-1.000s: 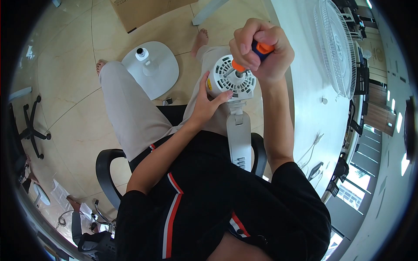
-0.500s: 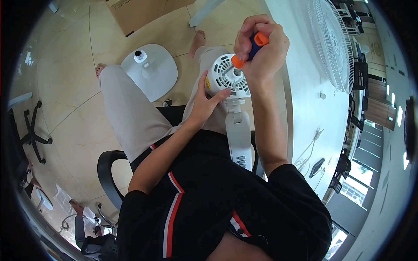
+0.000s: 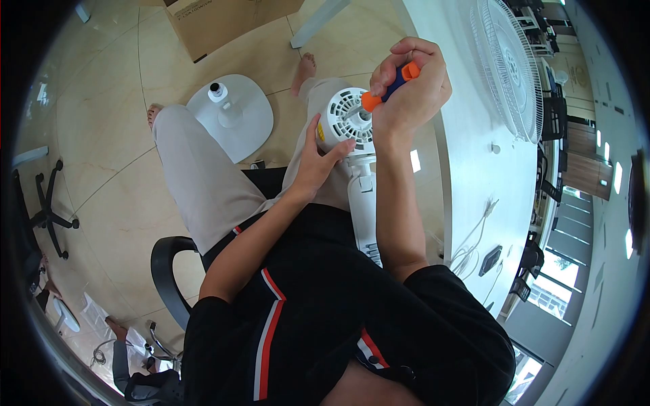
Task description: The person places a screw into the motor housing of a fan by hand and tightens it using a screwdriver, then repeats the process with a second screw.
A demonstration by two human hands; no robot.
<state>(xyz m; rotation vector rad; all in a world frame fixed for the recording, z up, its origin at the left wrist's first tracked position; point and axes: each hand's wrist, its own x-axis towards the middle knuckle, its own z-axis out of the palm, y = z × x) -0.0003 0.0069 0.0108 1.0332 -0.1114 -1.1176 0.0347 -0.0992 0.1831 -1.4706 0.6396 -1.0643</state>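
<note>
In my lap is a white electric fan's motor housing (image 3: 336, 139) with a slotted round face, joined to a white fan column (image 3: 364, 206) with buttons near its lower end. My left hand (image 3: 317, 162) is wrapped around the housing's lower left side, thumb along the edge. My right hand (image 3: 412, 111) is closed around the blue and orange handle of a screwdriver (image 3: 370, 101). Its shaft slants toward the middle of the slotted face; whether the tip touches a screw cannot be made out.
A white fan base (image 3: 254, 118) with a short post stands on the floor to the left. On the white table (image 3: 467, 176) at right lie a round wire fan grille (image 3: 511, 74), a small white knob (image 3: 495, 148), cables and a dark box (image 3: 490, 260). A cardboard box (image 3: 230, 24) sits ahead.
My right hand has rotated and come slightly down with the screwdriver, whose handle leans more to the right. My right forearm has swung left over the column. My left hand keeps its hold.
</note>
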